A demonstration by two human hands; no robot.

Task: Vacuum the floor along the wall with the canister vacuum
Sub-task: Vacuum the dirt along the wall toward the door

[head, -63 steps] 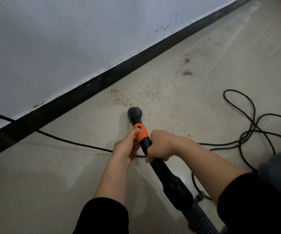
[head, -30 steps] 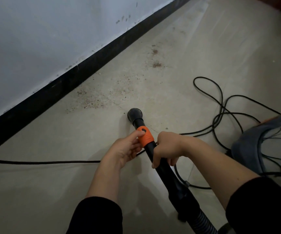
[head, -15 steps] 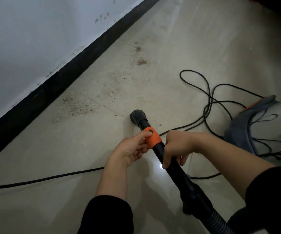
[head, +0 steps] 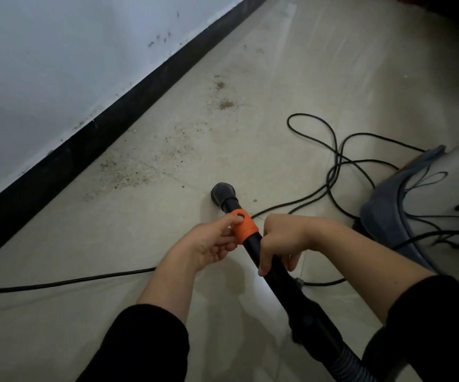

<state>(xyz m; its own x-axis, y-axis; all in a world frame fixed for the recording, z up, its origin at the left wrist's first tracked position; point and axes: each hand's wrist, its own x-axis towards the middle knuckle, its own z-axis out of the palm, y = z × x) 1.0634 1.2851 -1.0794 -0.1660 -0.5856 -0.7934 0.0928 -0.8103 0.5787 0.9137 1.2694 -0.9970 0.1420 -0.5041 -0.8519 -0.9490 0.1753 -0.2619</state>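
Both hands hold the vacuum's black wand (head: 275, 274) low over the floor (head: 291, 64). The left hand (head: 211, 244) pinches the orange collar (head: 245, 226), with its thumb laid on top and its curled fingers underneath. The right hand (head: 280, 241) sits just behind that collar, at about 3 o'clock of the left hand, with its fingers wrapped fully round the wand. Black sleeves (head: 140, 346) cover both forearms up to mid-arm.

From the hands, the wand points toward 11 o'clock and ends in a round nozzle (head: 223, 192), which sits on or just above the pale tile, just beyond the left thumb. The other way, the wand runs toward 5 o'clock and joins a ribbed hose (head: 352, 368) at the bottom edge of the view.

Brown grit (head: 129, 175) is scattered at 10 o'clock of the nozzle, near it but apart, and spreads toward a black skirting board (head: 112, 133) at the foot of the white wall (head: 57, 51). A smaller patch lies at 12 o'clock, well apart from the nozzle.

A black power cord (head: 333, 166) loops at 2 o'clock of the hands, and one run passes under the forearms and leaves at 9 o'clock. At 3 o'clock lies a grey-blue object (head: 385, 205) with an orange edge, crossed by thin cords. I cannot tell what it is.
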